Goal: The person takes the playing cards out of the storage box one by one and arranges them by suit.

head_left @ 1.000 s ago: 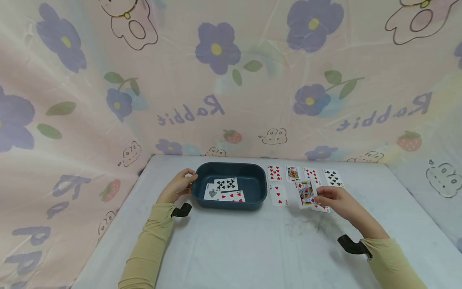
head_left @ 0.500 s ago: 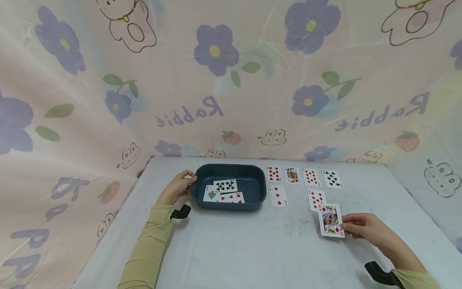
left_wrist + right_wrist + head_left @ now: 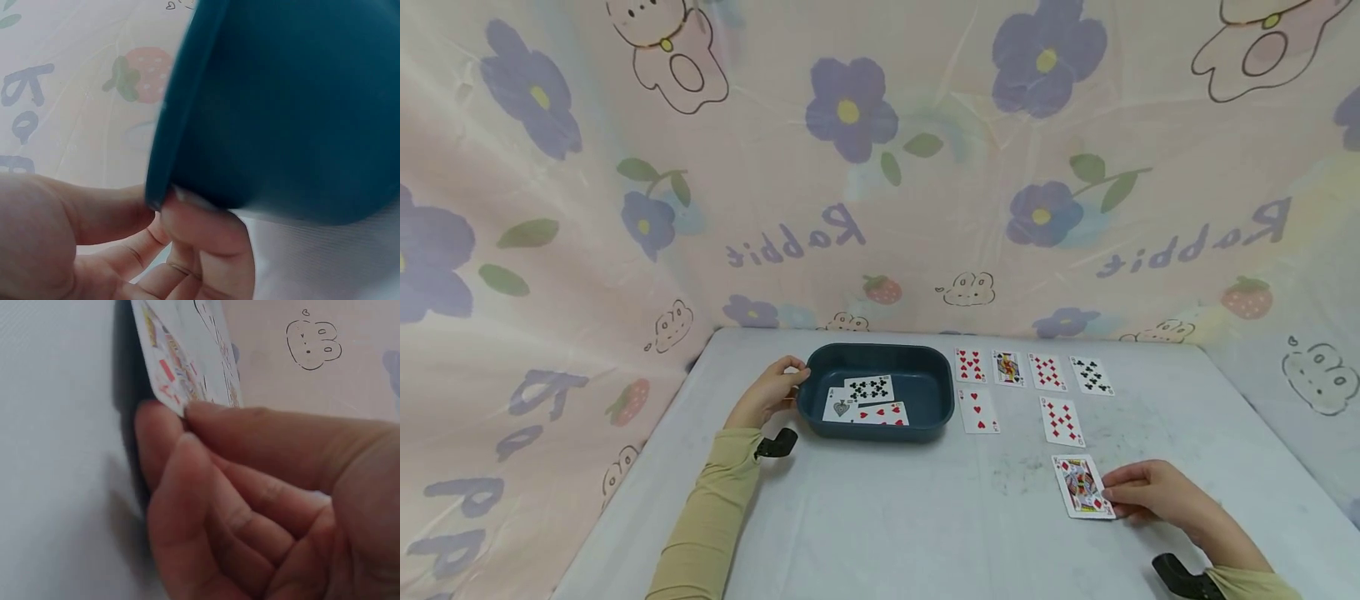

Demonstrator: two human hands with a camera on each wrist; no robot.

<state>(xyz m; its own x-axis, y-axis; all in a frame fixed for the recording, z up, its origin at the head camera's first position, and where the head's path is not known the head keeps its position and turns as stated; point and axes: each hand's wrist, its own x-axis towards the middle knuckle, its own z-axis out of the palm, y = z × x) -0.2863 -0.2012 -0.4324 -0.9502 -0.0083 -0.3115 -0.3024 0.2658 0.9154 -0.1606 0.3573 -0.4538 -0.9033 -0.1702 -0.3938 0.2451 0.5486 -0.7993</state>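
My left hand [image 3: 769,393] pinches the left rim of a dark blue-green plastic tub [image 3: 932,392]; the left wrist view shows thumb and finger on its edge [image 3: 181,112]. Inside the tub lie a black-suited card [image 3: 870,388], an ace of spades [image 3: 839,405] and a hearts card [image 3: 883,413], face up and overlapping. At the front right my right hand [image 3: 1165,496] pinches a king of diamonds playing card [image 3: 1082,487] by its right edge, face up, low over the table. In the right wrist view the card [image 3: 169,356] sits tilted between thumb and fingers.
Right of the tub, a back row holds a hearts card [image 3: 971,365], a face card [image 3: 1008,367], a diamonds card [image 3: 1047,372] and a clubs card [image 3: 1092,376]. Before them lie another hearts card [image 3: 978,411] and diamonds card [image 3: 1062,422]. A printed curtain [image 3: 880,208] hangs behind.
My right hand has carried the king of diamonds from over the front row of cards toward the front right and lowered it. The left hand stays on the tub's rim.
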